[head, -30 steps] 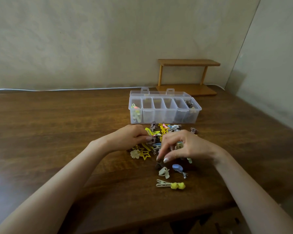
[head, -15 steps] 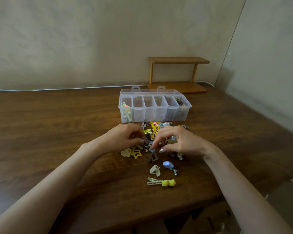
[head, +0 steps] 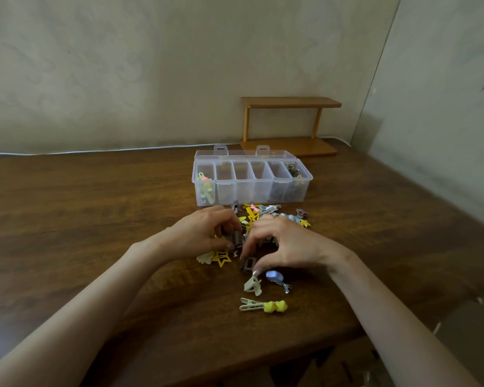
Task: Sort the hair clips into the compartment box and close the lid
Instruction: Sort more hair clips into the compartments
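On the table [head: 95, 219], just in front of the open box [head: 252, 191], both hands low in the pile of hair clips [head: 253, 215] to pick out matching ones. Grip of the left hand [head: 204, 236] curled tight on a grey clip [head: 236, 238]. Grip of the right hand [head: 288, 244] bent over a second grey clip [head: 248, 263]; cannot tell if holding. Small, bright, all mixed up.

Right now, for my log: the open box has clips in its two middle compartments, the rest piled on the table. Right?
No: the head view shows the open box has clips in its two end compartments, the rest piled on the table.
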`<state>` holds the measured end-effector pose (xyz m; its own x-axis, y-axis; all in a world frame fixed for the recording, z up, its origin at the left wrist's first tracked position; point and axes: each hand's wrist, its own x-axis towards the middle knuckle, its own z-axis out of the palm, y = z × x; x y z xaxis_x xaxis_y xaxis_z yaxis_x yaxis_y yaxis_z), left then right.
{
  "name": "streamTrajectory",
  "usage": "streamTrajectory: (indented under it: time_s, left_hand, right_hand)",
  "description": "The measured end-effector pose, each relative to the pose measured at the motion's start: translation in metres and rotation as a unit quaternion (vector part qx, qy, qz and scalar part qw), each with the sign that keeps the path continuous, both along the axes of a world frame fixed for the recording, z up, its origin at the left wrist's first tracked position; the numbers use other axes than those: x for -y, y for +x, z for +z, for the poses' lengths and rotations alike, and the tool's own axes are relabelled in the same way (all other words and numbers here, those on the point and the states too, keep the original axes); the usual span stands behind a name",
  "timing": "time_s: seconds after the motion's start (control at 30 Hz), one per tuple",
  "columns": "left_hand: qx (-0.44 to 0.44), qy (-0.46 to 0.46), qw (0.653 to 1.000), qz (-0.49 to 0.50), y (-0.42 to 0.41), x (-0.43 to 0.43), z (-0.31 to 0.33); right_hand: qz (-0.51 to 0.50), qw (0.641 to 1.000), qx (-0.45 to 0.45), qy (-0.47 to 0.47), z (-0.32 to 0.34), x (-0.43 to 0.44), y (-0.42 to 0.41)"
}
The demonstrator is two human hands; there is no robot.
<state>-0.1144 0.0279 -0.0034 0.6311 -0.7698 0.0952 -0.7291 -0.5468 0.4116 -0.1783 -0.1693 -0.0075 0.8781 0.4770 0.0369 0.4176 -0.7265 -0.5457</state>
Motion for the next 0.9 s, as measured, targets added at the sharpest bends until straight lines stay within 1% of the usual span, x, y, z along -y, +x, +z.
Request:
streamTrajectory:
  time_s: [0.13, 0.23, 0.3, 0.37, 0.43, 0.53, 0.6, 0.73, 0.8, 0.9]
  left_hand:
    - [0.018, -0.015, 1.0, 0.005, 0.001, 0.003, -0.004]
    - [0.019, -0.032, 0.999, 0.016, 0.0, 0.002, -0.006]
    - [0.016, -0.061, 0.998, 0.023, 0.0, 0.002, -0.006]
    - [0.013, -0.101, 0.994, 0.035, -0.002, 0.004, -0.004]
    - [0.019, -0.131, 0.99, 0.051, -0.002, 0.006, -0.004]
    - [0.003, -0.171, 0.984, 0.053, -0.001, 0.007, -0.005]
    - [-0.016, -0.194, 0.98, 0.05, -0.001, 0.008, -0.006]
    - [-0.068, -0.233, 0.968, 0.061, -0.005, 0.013, -0.005]
    - [-0.093, -0.242, 0.964, 0.059, -0.005, 0.017, -0.002]
    - [-0.118, -0.263, 0.956, 0.051, -0.004, 0.026, 0.002]
  right_hand:
    - [-0.001, 1.0, 0.002, 0.006, 0.004, 0.003, 0.0]
    - [-0.031, 0.998, 0.001, 0.059, 0.011, 0.009, 0.001]
    - [-0.086, 0.99, 0.027, 0.108, 0.015, 0.014, 0.003]
    - [-0.152, 0.973, 0.072, 0.161, 0.019, 0.021, 0.01]
    - [-0.216, 0.949, 0.138, 0.184, 0.024, 0.03, 0.022]
    - [-0.301, 0.912, 0.215, 0.178, 0.031, 0.045, 0.045]
    - [-0.334, 0.9, 0.232, 0.158, 0.032, 0.051, 0.061]
    - [-0.343, 0.909, 0.222, 0.083, 0.031, 0.055, 0.075]
    - [-0.34, 0.908, 0.221, 0.103, 0.032, 0.055, 0.072]
    - [-0.308, 0.905, 0.222, 0.19, 0.035, 0.05, 0.057]
